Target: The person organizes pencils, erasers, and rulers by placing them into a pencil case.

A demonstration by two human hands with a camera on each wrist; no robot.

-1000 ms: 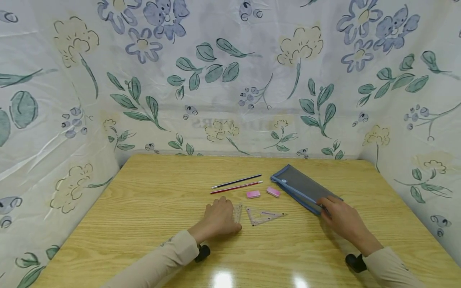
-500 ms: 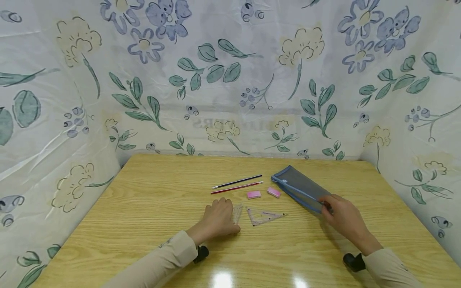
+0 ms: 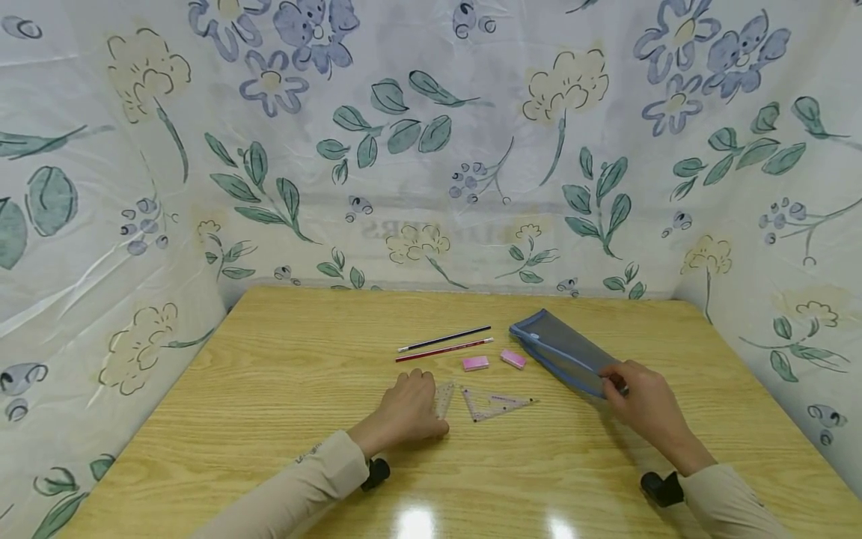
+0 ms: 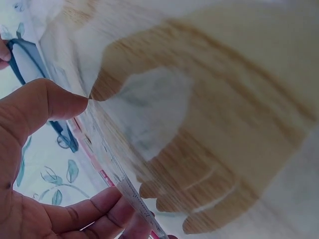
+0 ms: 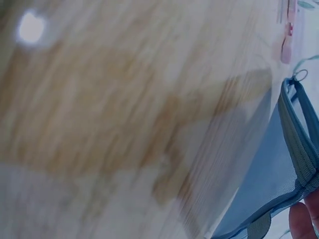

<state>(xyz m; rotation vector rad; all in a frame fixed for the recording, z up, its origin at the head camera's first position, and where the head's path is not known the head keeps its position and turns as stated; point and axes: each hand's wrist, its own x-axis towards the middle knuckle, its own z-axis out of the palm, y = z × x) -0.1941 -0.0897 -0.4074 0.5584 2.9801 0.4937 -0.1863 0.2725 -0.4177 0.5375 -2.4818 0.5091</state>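
Observation:
My left hand [image 3: 407,410] is low over the table, its thumb and fingers around a clear set square [image 3: 444,398] that it partly covers. In the left wrist view, the marked edge of this set square [image 4: 130,195] lies against the fingertips. My right hand [image 3: 643,400] pinches the near end of a blue mesh zip pouch [image 3: 566,348] by its edge. Seen from the right wrist, the zipped side of the pouch [image 5: 294,144] gapes, with fingertips at its corner. A second clear set square [image 3: 474,404] lies flat between the hands.
Two pink erasers, one on the left [image 3: 475,363] and one on the right [image 3: 513,359], lie beyond the set squares. Behind them are a dark pencil [image 3: 444,339] and a red pencil [image 3: 444,350]. A floral cloth [image 3: 431,187] hangs behind the wooden table [image 3: 289,352].
My right hand has shifted its grip slightly and raised the near edge of the pouch, whose zipped side tilts more. My left hand stays almost in place at the set square.

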